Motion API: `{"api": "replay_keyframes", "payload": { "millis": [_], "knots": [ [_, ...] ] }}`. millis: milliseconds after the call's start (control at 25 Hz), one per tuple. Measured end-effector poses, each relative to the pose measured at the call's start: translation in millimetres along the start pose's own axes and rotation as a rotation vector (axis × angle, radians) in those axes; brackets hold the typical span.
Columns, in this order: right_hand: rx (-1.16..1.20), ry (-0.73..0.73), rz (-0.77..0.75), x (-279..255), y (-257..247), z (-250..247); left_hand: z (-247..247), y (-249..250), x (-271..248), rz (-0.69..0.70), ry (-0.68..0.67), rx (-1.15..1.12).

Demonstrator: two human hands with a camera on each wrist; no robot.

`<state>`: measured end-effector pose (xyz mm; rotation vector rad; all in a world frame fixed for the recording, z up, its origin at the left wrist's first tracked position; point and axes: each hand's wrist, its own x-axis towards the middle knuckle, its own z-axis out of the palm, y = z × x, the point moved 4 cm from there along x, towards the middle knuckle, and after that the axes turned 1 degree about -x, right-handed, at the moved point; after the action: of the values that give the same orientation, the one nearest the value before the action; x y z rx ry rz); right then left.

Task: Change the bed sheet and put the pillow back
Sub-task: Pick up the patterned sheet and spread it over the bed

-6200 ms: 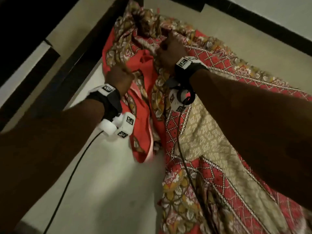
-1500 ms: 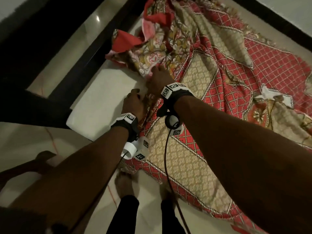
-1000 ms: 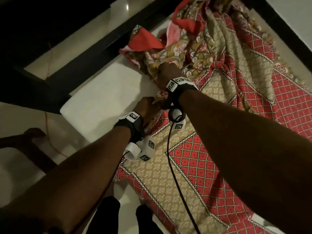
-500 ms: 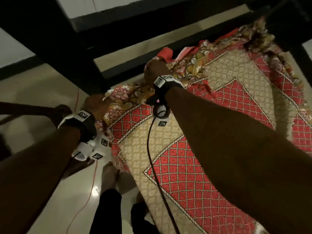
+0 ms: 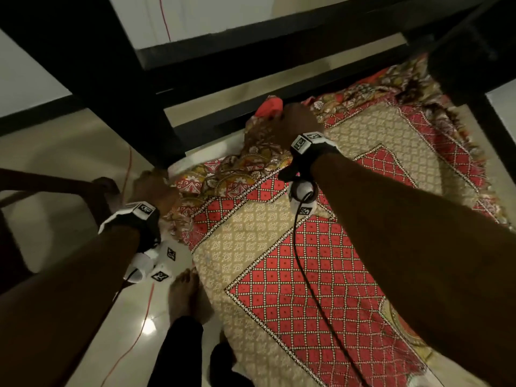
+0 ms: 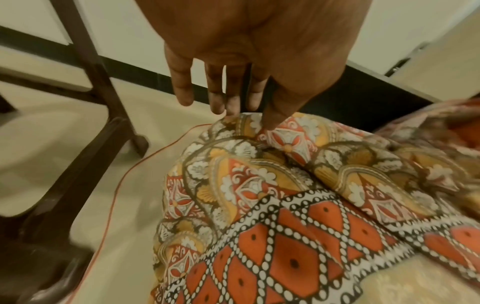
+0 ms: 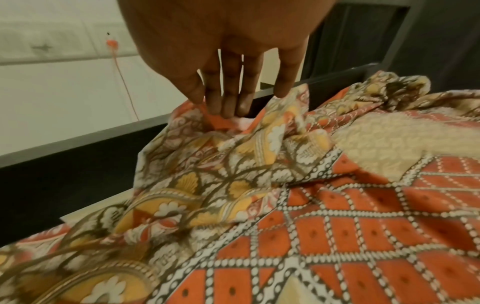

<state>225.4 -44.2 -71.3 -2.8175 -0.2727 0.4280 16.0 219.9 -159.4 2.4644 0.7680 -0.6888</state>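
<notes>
The patterned red, beige and floral bed sheet (image 5: 307, 261) lies spread over the mattress (image 5: 201, 159), still bunched along its far edge. My left hand (image 5: 152, 188) is at the mattress's near-left corner. In the left wrist view my left hand (image 6: 246, 117) pinches the floral border of the bed sheet (image 6: 285, 236) between thumb and fingertips. My right hand (image 5: 296, 121) is further along the same edge, by the dark frame. In the right wrist view my right hand (image 7: 223, 111) pinches a fold of the bed sheet (image 7: 337, 226). No pillow is in view.
A dark bed frame (image 5: 223, 79) runs behind the mattress. A wooden chair (image 5: 55, 185) stands close on the left, its leg (image 6: 85, 102) near my left hand. An orange cable (image 5: 139, 325) trails over the glossy floor beside my bare feet (image 5: 187, 291).
Both hands have drawn the sheet's floral edge outward over the bare white mattress corner, which is now nearly covered. My left hand moved left towards the chair, my right towards the frame.
</notes>
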Motion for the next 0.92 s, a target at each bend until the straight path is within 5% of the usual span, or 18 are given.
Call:
{"api": "replay_keyframes", "payload": {
  "millis": [120,240,480,640,920],
  "knots": [
    [-0.079,0.023,0.025,15.1,25.2,-24.9,-2.0,45.4,4.4,0.214,-0.006,0.019],
    [-0.166,-0.13,0.013,34.2,43.2,-10.4,14.5,90.0,17.5,0.367,-0.062,0.062],
    [-0.177,-0.303,-0.026,32.3,50.7,27.7,17.9,144.1,21.4,0.497,-0.159,0.215],
    [-0.087,-0.122,0.02,21.1,17.4,21.2,-0.4,124.0,32.4,0.439,-0.124,0.165],
    [-0.09,-0.072,0.077,35.7,0.7,13.7,-4.2,29.8,31.6,0.175,-0.24,0.128]
  ]
}}
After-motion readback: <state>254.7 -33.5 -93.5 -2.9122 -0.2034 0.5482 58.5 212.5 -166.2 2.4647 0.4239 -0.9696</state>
